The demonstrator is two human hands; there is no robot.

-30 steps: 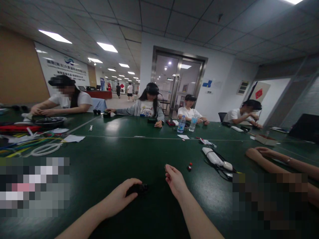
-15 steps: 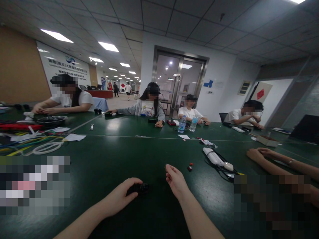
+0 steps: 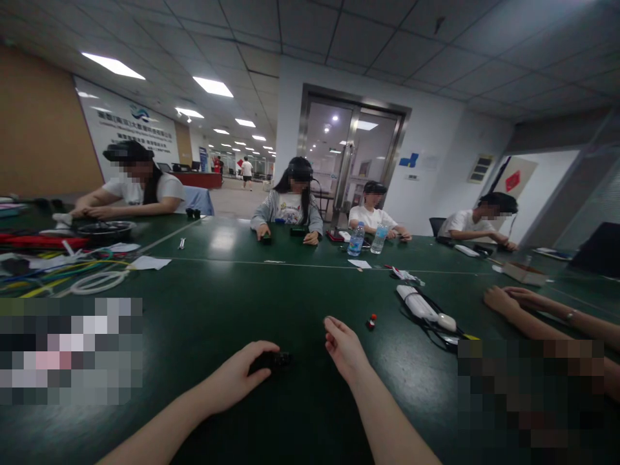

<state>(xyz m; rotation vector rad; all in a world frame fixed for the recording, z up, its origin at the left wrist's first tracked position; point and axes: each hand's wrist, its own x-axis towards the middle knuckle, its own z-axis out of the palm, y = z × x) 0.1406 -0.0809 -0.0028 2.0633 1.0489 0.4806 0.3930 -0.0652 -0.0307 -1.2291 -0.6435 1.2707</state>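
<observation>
My left hand (image 3: 242, 374) rests low over the dark green table (image 3: 203, 316), its thumb and fingers closed around the near end of a small black block-like object (image 3: 281, 359). Details of that dark object are hard to make out. To the right, my right hand (image 3: 343, 342) is held in a pinch, thumb against forefinger, with the other fingers curled. Whatever sits between those fingertips is too small to name. Just right of it lies a small red-and-black piece (image 3: 371, 321) on the tabletop.
Right of my hands lies a white power strip (image 3: 416, 303) with a black cable. Water bottles (image 3: 356, 239) stand farther back. Cables and a coiled white tube (image 3: 99, 281) lie at left. A neighbour's forearms (image 3: 537, 313) rest at right; several people sit across the table.
My hands stay nearly in place, the right one shifting only slightly. Across the table, a person's outstretched arm has drawn inward with a dark object. The view has tilted a little.
</observation>
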